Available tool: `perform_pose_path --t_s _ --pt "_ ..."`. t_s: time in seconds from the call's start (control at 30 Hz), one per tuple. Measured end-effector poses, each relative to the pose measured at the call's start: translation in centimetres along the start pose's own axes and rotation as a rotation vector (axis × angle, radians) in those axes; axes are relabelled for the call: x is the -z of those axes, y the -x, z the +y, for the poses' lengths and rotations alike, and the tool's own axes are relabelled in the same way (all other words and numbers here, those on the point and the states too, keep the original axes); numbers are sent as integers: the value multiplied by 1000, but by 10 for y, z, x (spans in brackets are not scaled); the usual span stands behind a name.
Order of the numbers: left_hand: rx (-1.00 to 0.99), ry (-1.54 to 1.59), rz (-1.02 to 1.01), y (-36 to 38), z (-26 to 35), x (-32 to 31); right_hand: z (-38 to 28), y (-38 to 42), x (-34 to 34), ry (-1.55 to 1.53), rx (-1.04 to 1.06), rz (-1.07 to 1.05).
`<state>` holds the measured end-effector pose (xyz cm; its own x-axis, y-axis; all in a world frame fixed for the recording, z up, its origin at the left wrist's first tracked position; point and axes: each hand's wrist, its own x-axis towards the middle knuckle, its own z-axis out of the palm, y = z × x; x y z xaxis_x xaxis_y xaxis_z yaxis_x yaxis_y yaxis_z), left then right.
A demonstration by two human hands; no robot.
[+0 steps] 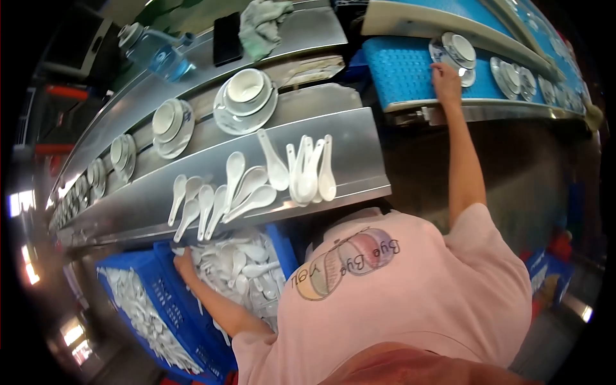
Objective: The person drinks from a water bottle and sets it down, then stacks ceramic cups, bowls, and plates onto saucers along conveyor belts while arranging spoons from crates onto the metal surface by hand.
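My right hand (446, 82) is at the near left edge of a stack of white dishes (457, 52) on the blue conveyor belt (401, 70). Its fingers are drawn together; what they pinch is hidden. At lower left, my left hand (185, 262) is by the edge of a blue crate (280, 247) full of white ceramic spoons (247, 260). Its fingers look closed, with something white beside them that I cannot make out. Between my hands, several loose white spoons (236, 176) lie on the steel ledge (366, 151).
A row of stacked bowls and plates (246, 96) curves away to the left. Further dish sets (511, 78) stand on the belt. Behind are a water bottle (157, 54), a black phone (227, 40) and a cloth (262, 29). A second spoon crate (173, 305) stands at lower left.
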<state>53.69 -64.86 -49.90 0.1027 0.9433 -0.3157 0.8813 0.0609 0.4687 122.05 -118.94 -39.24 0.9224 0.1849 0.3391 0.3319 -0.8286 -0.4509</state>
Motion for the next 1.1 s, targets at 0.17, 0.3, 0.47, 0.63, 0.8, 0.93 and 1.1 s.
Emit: perform_pose_path --t_s 0.17,0.3,0.47,0.63,0.8,0.93,1.1 --pt "-73 -196 152 29 23 1 -9 6 3 47 -53 50" --pt "-121 -257 29 39 39 10 -13 11 5 116 -62 123" --pt "-230 -192 80 49 25 11 -14 10 4 263 -91 123" --pt "-216 -300 26 78 53 12 -10 13 5 -205 189 358" --pt "-72 -346 -250 45 8 24 -59 95 36 -303 524 401" --pt "-102 -447 -104 76 54 14 -74 173 -3 -630 599 -61" --pt "-88 -469 120 108 89 -2 -68 238 -112 119 800 -550"
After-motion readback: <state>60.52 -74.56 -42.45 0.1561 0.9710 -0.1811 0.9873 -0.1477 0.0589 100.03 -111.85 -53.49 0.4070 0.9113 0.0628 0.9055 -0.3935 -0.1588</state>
